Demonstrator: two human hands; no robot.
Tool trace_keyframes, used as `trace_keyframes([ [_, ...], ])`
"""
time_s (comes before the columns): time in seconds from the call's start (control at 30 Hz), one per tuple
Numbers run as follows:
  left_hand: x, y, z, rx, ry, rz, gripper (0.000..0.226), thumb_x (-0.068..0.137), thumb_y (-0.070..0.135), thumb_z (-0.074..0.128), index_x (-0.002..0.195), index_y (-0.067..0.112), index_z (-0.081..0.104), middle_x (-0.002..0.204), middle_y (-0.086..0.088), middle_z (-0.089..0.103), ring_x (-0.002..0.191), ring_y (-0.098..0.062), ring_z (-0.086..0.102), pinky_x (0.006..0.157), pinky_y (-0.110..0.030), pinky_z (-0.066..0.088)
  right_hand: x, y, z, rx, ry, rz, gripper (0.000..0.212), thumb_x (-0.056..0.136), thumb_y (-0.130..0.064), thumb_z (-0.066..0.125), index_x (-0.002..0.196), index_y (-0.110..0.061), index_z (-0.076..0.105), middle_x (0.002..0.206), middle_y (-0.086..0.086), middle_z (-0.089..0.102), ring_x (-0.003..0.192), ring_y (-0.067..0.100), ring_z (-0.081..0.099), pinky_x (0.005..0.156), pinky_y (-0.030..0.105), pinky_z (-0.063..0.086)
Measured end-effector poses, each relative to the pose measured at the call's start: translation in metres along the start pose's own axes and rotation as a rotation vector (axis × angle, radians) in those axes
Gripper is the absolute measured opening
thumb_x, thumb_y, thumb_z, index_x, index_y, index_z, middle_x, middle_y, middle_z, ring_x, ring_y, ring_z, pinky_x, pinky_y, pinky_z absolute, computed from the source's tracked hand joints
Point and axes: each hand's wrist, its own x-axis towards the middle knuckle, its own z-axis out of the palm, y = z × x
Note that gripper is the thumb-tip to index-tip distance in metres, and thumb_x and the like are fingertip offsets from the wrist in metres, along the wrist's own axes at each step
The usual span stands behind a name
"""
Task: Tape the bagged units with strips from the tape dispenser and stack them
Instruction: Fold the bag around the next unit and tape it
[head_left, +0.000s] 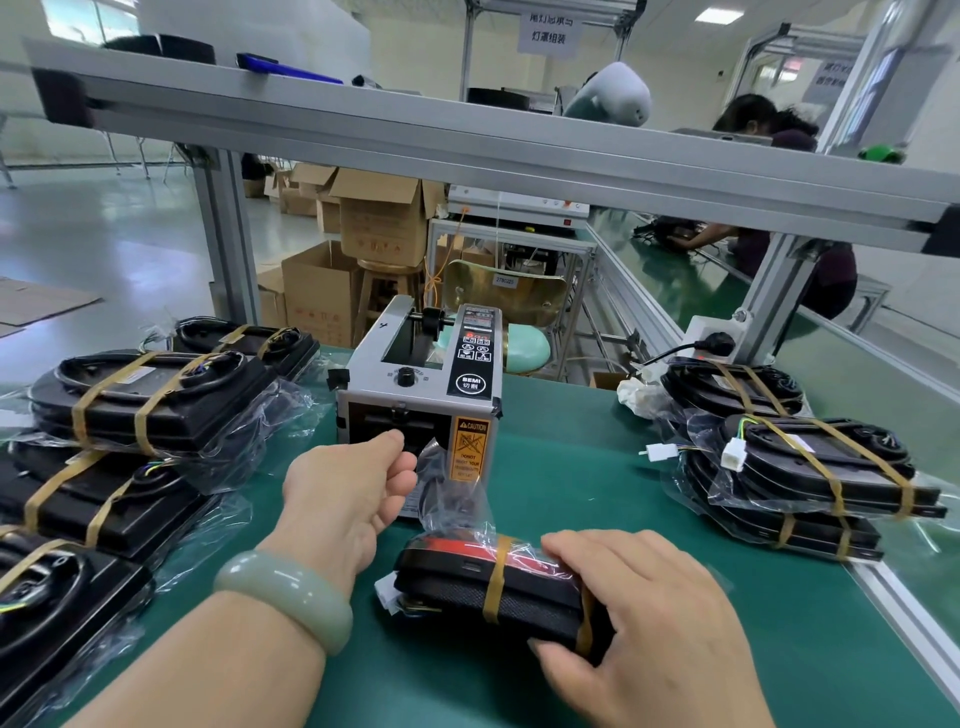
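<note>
Right hand (639, 603) grips the right end of the unit (467, 582), thumb under, fingers over. The unit lies on the mat (571, 467) right in front, long axis left-right, two strips across it, loose bag (452, 488) end sticking up. Left hand (348, 493) is nearer the dispenser (421, 384) straight beyond, fingers curled at its slot; can't tell if pinching a strip. Taped stacks lie left (145, 400) and right (810, 467).

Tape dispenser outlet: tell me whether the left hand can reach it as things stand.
Probably yes. The left hand is at the front of the tape dispenser, nothing between them; the bagged unit lies nearer, under the right hand.
</note>
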Motion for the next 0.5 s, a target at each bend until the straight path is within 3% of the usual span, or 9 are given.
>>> trace_keyframes([
  [0.17, 0.005, 0.003, 0.006, -0.028, 0.037, -0.018, 0.016, 0.086, 0.02, 0.066, 0.095, 0.007, 0.066, 0.069, -0.003, 0.069, 0.043, -0.004, 0.056, 0.033, -0.014, 0.039, 0.0, -0.001, 0.0, 0.003, -0.003, 0.0, 0.055, 0.039, -0.043, 0.072, 0.092, -0.028, 0.07, 0.083, -0.014, 0.067, 0.068, 0.018, 0.063, 0.058, 0.032, 0.054],
  [0.3, 0.005, 0.0, 0.007, -0.005, 0.072, -0.012, 0.011, 0.087, 0.018, 0.061, 0.086, 0.008, 0.066, 0.066, 0.0, 0.065, 0.048, -0.005, 0.053, 0.037, -0.017, 0.038, 0.0, -0.001, 0.0, -0.007, 0.0, 0.001, 0.055, 0.039, -0.044, 0.071, 0.092, -0.029, 0.07, 0.084, -0.014, 0.067, 0.068, 0.019, 0.063, 0.058, 0.032, 0.054],
  [0.4, -0.007, -0.001, 0.0, -0.057, -0.01, -0.045, 0.014, 0.089, 0.017, 0.06, 0.077, 0.01, 0.062, 0.061, 0.002, 0.063, 0.049, -0.005, 0.052, 0.043, -0.017, 0.041, 0.0, -0.001, 0.0, -0.01, 0.006, 0.009, 0.055, 0.039, -0.044, 0.071, 0.091, -0.028, 0.071, 0.083, -0.013, 0.067, 0.067, 0.019, 0.063, 0.058, 0.033, 0.054],
  [0.5, -0.03, -0.003, -0.017, -0.072, -0.141, -0.015, 0.016, 0.089, 0.019, 0.061, 0.074, 0.013, 0.062, 0.052, 0.004, 0.062, 0.042, -0.003, 0.053, 0.037, -0.015, 0.042, 0.0, -0.001, 0.001, -0.009, 0.007, 0.038, 0.057, 0.039, -0.044, 0.071, 0.092, -0.026, 0.072, 0.084, -0.012, 0.068, 0.067, 0.02, 0.063, 0.058, 0.034, 0.055],
])
